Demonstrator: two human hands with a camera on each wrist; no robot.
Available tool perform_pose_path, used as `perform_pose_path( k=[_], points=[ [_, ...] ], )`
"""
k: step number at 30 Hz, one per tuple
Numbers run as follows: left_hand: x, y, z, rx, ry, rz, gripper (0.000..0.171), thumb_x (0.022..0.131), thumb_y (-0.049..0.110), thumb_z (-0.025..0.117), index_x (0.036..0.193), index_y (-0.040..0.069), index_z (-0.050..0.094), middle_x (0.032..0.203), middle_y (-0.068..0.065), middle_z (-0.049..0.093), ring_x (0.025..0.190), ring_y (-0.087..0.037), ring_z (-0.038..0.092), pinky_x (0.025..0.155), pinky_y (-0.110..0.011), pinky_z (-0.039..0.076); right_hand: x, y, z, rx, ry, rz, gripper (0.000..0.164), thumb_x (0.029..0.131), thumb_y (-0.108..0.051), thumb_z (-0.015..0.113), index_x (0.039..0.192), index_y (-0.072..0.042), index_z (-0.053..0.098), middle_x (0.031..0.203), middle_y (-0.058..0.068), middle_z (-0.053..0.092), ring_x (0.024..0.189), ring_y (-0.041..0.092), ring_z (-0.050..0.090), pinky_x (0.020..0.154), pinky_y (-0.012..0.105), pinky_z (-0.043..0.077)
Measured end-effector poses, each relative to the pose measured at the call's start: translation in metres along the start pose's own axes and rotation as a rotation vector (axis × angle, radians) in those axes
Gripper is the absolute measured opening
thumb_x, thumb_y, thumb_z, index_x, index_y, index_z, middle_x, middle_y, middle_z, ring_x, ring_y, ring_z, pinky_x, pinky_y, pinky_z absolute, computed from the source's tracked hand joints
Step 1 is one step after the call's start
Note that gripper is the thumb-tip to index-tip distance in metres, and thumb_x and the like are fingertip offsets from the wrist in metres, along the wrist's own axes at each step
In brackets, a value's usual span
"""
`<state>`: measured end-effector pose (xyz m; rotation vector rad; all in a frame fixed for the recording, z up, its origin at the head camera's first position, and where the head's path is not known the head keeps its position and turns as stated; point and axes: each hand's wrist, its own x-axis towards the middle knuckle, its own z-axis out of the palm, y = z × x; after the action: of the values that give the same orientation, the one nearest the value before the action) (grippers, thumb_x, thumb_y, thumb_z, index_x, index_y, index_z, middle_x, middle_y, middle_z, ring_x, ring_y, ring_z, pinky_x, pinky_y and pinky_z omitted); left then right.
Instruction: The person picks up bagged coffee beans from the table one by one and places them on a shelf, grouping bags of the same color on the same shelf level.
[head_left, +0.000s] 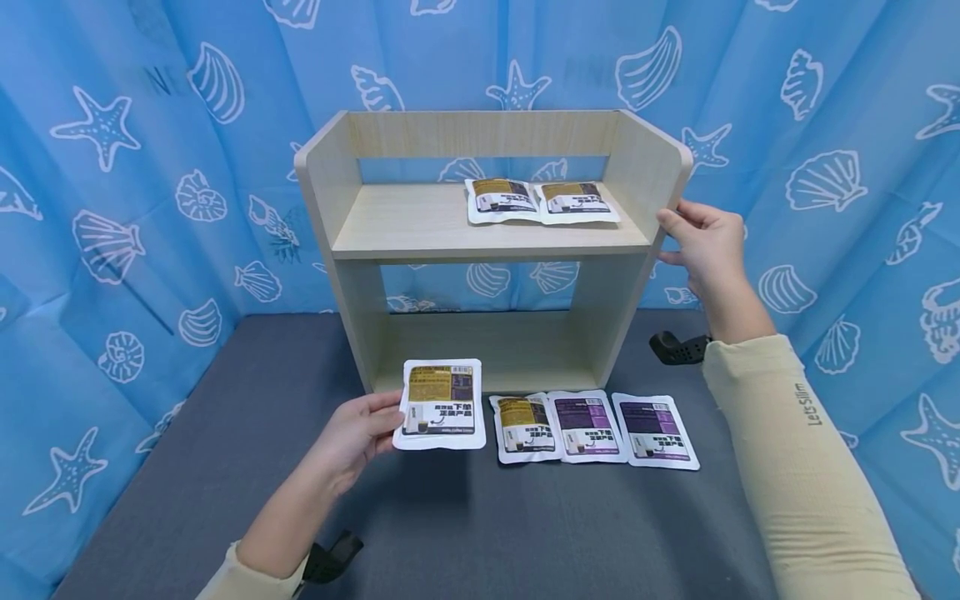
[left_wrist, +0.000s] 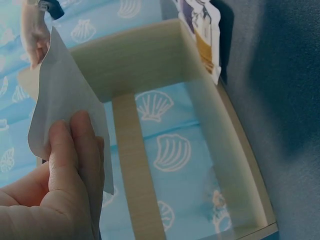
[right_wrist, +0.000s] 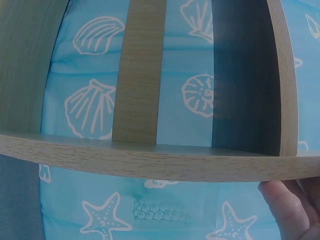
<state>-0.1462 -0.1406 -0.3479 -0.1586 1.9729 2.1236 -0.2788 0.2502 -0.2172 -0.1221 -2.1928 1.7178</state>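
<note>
My left hand (head_left: 363, 437) pinches a white-edged sachet (head_left: 442, 406) with a gold and white label, held up in front of the shelf's lower opening. In the left wrist view the sachet's plain back (left_wrist: 67, 95) faces the camera, with fingers (left_wrist: 62, 155) flat along it. My right hand (head_left: 705, 242) grips the right side panel of the pale wooden shelf (head_left: 491, 252), thumb at its front edge. In the right wrist view the thumb (right_wrist: 285, 205) lies by the panel edge. Two gold-labelled sachets (head_left: 502, 200) lie side by side on the upper board's right part.
Before the shelf's base, a gold-labelled sachet (head_left: 527, 428) and two purple-labelled sachets (head_left: 587, 427) lie in a row on the dark grey table (head_left: 247, 492). A blue curtain (head_left: 150, 208) with white shell prints hangs behind. Each wrist wears a black strap (head_left: 678, 348).
</note>
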Motion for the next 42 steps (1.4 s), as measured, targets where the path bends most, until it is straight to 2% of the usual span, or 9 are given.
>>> perform_pose_path(
  k=[6,16,27,33,42],
  points=[
    [-0.004,0.006,-0.002,-0.007,-0.026,0.01,0.042,0.099,0.001,0.05,0.139,-0.01,0.043,0.111,-0.017,0.066,0.082,-0.015,0.068,0.06,-0.019,0.053,0.0,0.0,0.0,-0.002,0.0,-0.002,0.055,0.09,-0.036,0.064,0.139,-0.012,0.054,0.14,0.01,0.054,0.126,0.023,0.053,0.071,0.023,0.052],
    [-0.008,0.016,-0.003,-0.016,-0.055,0.025,0.041,0.1,0.002,0.05,0.14,-0.008,0.044,0.115,-0.018,0.065,0.086,-0.017,0.068,0.064,-0.018,0.054,0.001,-0.001,0.001,0.007,-0.008,-0.003,0.055,0.09,-0.036,0.065,0.139,-0.012,0.054,0.14,0.01,0.054,0.126,0.022,0.052,0.073,0.024,0.052],
    [-0.013,0.028,-0.003,0.004,-0.055,0.06,0.042,0.1,0.003,0.05,0.14,-0.007,0.043,0.121,-0.02,0.062,0.089,-0.018,0.068,0.07,-0.019,0.055,0.001,0.001,0.001,-0.006,-0.007,0.0,0.054,0.091,-0.036,0.064,0.139,-0.013,0.054,0.14,0.009,0.053,0.126,0.021,0.053,0.076,0.026,0.052],
    [-0.014,0.034,-0.004,0.008,-0.06,0.07,0.043,0.1,0.005,0.051,0.141,-0.006,0.044,0.122,-0.019,0.062,0.089,-0.018,0.068,0.067,-0.018,0.054,0.002,0.002,0.0,-0.005,-0.004,0.005,0.055,0.091,-0.037,0.064,0.139,-0.013,0.054,0.14,0.009,0.053,0.125,0.021,0.053,0.072,0.022,0.053],
    [-0.015,0.04,-0.004,0.01,-0.063,0.072,0.043,0.101,0.005,0.051,0.142,-0.006,0.043,0.124,-0.02,0.061,0.092,-0.019,0.068,0.073,-0.022,0.055,0.001,0.003,0.0,-0.008,-0.006,-0.005,0.055,0.091,-0.037,0.063,0.139,-0.012,0.054,0.14,0.01,0.053,0.125,0.022,0.053,0.07,0.021,0.053]
  ],
)
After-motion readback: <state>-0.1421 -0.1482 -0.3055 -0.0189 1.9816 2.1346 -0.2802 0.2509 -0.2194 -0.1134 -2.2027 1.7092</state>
